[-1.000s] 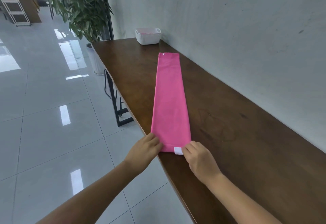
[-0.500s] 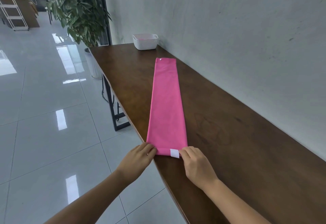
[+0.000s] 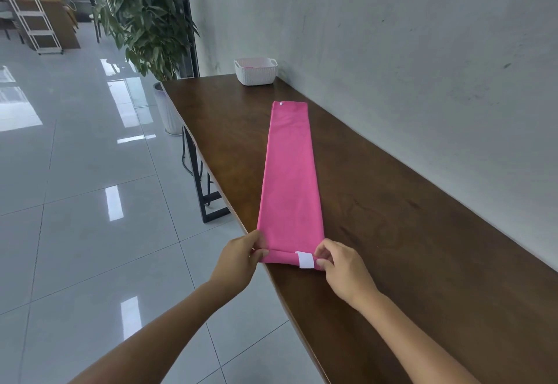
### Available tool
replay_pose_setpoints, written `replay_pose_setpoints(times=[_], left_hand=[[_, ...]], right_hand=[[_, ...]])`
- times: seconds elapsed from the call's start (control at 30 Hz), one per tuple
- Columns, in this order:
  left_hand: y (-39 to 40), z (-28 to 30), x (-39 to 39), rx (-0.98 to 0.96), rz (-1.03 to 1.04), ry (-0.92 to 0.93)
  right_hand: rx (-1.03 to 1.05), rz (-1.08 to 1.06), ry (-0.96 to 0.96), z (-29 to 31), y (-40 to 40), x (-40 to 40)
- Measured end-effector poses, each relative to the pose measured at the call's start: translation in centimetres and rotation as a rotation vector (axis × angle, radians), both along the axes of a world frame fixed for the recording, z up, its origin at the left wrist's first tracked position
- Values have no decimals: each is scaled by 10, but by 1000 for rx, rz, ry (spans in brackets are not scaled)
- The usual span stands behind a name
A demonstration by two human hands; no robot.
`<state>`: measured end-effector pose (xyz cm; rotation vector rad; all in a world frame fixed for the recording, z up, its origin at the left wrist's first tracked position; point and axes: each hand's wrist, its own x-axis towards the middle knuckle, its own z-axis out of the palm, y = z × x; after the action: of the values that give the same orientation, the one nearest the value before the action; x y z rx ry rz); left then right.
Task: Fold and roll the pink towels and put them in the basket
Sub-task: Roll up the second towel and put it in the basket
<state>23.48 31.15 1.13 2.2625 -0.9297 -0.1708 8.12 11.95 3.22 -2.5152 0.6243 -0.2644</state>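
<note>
A pink towel (image 3: 290, 178), folded into a long narrow strip, lies lengthwise on the dark wooden table (image 3: 392, 232). Its near end is turned over into a small roll with a white label (image 3: 305, 259) on top. My left hand (image 3: 241, 258) pinches the left end of that roll at the table's edge. My right hand (image 3: 341, 266) pinches the right end beside the label. A white ribbed basket (image 3: 256, 72) stands at the table's far end against the wall, with something pink inside.
A grey wall runs along the right side of the table. Left of the table is a glossy tiled floor. A potted plant (image 3: 148, 21) stands past the far left corner, and a white rack (image 3: 36, 21) further back.
The towel's near end lay flat under my fingers; now both hands have turned it over into a first small roll. The view has tilted down and drawn back a little.
</note>
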Motion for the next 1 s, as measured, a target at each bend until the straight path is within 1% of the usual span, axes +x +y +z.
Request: replay_pose_setpoints(times=[0.07,0.17,0.2,0.23,0.27,0.33,0.4,0.47,0.53,0.67,0.73,0.83,0.9,1.0], left_hand=[[-4,0,1,-16,43,-21],[-8,-2,0,-5,25,-121],[-8,-3,-1,14,-12,-193],[-6,-6,-1,30,-68,-307],[-3,-10,-2,36,-123,-422],[4,-18,-1,43,-210,-561],[12,-25,-2,52,-243,-607],[17,-29,0,89,-255,-620],[16,-27,2,114,-242,-598],[8,-20,6,44,-211,-488],[5,-16,10,27,-189,-418],[3,-9,15,34,-169,-251],[1,-7,18,83,-127,-127],[-5,-3,22,163,-54,33]], right_hand=[[-81,-18,-6,0,3,1],[-375,50,-40,-11,9,-2],[-459,91,-70,-17,10,-5],[-523,126,-98,-22,11,-8],[-567,157,-115,-26,11,-12],[-621,193,-127,-32,10,-19],[-649,205,-126,-34,7,-22],[-624,200,-114,-34,7,-20],[-564,174,-114,-34,7,-15],[-378,28,-88,-33,6,-5],[-318,-9,-64,-31,5,-1],[-243,-20,-34,-25,2,2],[-165,-17,15,-18,-3,4],[42,-49,81,-9,-10,8]])
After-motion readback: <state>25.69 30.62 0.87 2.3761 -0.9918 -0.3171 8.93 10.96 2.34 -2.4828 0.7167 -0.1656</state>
